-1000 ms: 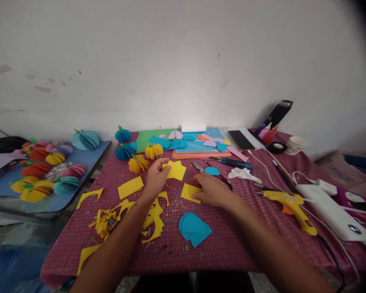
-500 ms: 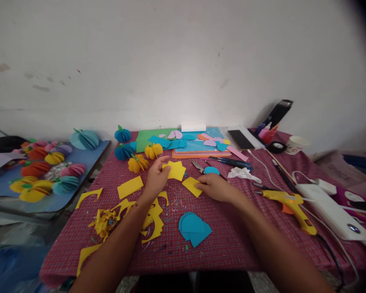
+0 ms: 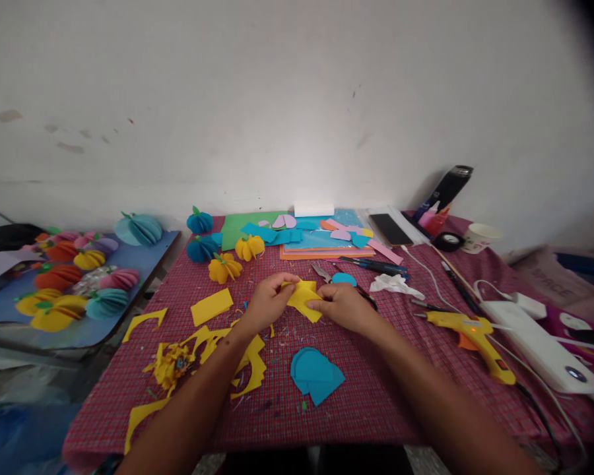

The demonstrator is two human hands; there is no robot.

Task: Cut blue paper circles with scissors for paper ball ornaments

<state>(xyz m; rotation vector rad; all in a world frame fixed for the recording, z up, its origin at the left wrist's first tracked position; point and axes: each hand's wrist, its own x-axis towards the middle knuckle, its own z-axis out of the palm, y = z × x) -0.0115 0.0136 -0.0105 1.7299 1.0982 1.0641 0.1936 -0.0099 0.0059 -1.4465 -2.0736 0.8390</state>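
Yellow paper pieces are gathered between my two hands above the middle of the table. My left hand pinches them from the left, and my right hand grips the right side, so the pieces overlap. How many there are I cannot tell. Left of my left hand lies a yellow paper rectangle. Yellow cut-out scraps spread beneath my left forearm. Nearer to me is a small stack of blue paper shapes. Pliers and a blue paper oval lie just beyond my right hand.
A yellow glue gun and a white power strip with cords lie at right. Paper pumpkins stand at the back left, more on a blue board. Behind are stacked coloured sheets, a phone and a paper cup.
My hands have come together. The separate yellow pieces they held apart now overlap between them. My left hand has moved right and slightly nearer to me.
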